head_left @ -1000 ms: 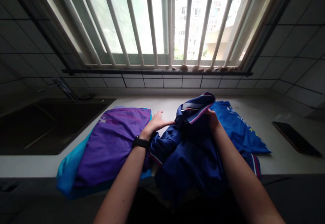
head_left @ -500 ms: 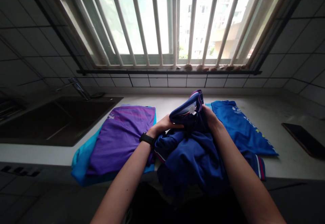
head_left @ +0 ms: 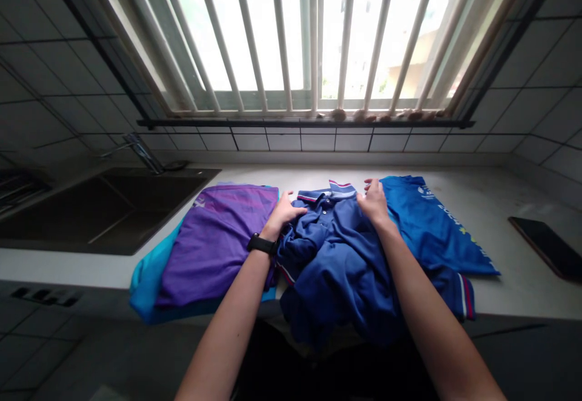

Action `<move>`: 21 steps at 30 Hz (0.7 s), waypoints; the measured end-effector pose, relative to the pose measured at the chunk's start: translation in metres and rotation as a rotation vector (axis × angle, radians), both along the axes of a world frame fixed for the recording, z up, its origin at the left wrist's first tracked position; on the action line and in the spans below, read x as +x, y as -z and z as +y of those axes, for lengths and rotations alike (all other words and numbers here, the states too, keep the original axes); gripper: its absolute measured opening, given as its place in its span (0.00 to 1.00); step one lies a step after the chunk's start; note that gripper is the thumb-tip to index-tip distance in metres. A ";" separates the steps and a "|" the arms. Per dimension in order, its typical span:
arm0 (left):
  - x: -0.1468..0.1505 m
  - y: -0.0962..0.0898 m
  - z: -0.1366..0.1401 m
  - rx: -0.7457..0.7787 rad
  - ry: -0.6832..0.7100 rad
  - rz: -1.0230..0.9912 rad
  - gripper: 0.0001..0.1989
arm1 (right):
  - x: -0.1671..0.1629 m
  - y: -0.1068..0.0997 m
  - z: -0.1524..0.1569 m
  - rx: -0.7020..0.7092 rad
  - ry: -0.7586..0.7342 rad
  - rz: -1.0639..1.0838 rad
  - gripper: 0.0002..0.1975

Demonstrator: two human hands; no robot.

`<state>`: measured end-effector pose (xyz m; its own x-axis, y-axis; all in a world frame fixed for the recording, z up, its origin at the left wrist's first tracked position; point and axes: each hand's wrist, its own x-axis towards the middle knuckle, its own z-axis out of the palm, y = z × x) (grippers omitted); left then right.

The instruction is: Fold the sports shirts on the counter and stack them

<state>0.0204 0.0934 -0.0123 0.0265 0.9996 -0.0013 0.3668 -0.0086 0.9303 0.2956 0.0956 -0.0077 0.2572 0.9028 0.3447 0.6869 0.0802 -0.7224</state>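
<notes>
Polo (head_left: 348, 255): collar (head_left: 343, 189) up, body crumpled, unfolded. L hand (head_left: 282, 213), R hand (head_left: 375, 204) flank collar; grips spread. Purple top (head_left: 218, 237), L of polo: flat.

Polo shirt (head_left: 341, 261) on the tabletop (head_left: 482, 207), its collar toward the window (head_left: 313, 43) behind, its lower part over the front edge. To its left, a garment stack (head_left: 213, 237), then the sink (head_left: 136, 201), faucet (head_left: 143, 152) at the rear; to its right, another garment (head_left: 422, 225), then a smartphone (head_left: 545, 246).
</notes>
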 end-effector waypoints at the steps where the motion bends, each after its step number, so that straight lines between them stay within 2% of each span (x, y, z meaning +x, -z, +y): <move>1: 0.000 0.000 -0.001 0.024 0.037 0.030 0.22 | 0.001 0.000 -0.001 0.027 -0.059 -0.066 0.21; 3: 0.001 -0.002 -0.003 0.079 0.061 0.086 0.09 | -0.001 0.000 -0.005 -0.002 -0.319 -0.158 0.17; 4: 0.002 -0.003 -0.002 0.101 0.056 0.098 0.06 | -0.004 0.001 -0.006 -0.057 -0.472 -0.203 0.16; 6: 0.005 -0.004 -0.001 0.129 -0.005 0.129 0.10 | -0.014 0.006 -0.009 -0.207 -0.682 -0.316 0.19; 7: 0.007 -0.004 0.000 0.152 -0.039 0.154 0.14 | -0.019 0.010 -0.010 -0.274 -0.708 -0.379 0.23; 9: 0.010 -0.007 0.000 0.203 -0.070 0.222 0.23 | -0.029 0.015 -0.010 -0.351 -0.641 -0.500 0.30; 10: 0.011 -0.009 -0.002 0.213 -0.069 0.263 0.24 | -0.032 0.017 -0.010 -0.360 -0.590 -0.551 0.31; 12: 0.010 -0.016 -0.010 0.172 -0.050 0.335 0.19 | -0.035 0.019 -0.009 -0.346 -0.534 -0.629 0.31; 14: 0.004 -0.027 -0.025 0.066 -0.027 0.395 0.11 | -0.034 0.018 -0.007 -0.325 -0.537 -0.674 0.31; 15: -0.001 -0.033 -0.034 0.011 0.001 0.421 0.12 | -0.033 0.017 -0.007 -0.318 -0.546 -0.687 0.32; 18: -0.019 -0.054 -0.062 -0.122 0.178 0.451 0.22 | -0.031 0.014 -0.006 -0.311 -0.546 -0.710 0.32; 21: -0.037 -0.075 -0.083 -0.140 0.400 0.434 0.22 | -0.032 0.013 -0.007 -0.309 -0.543 -0.716 0.31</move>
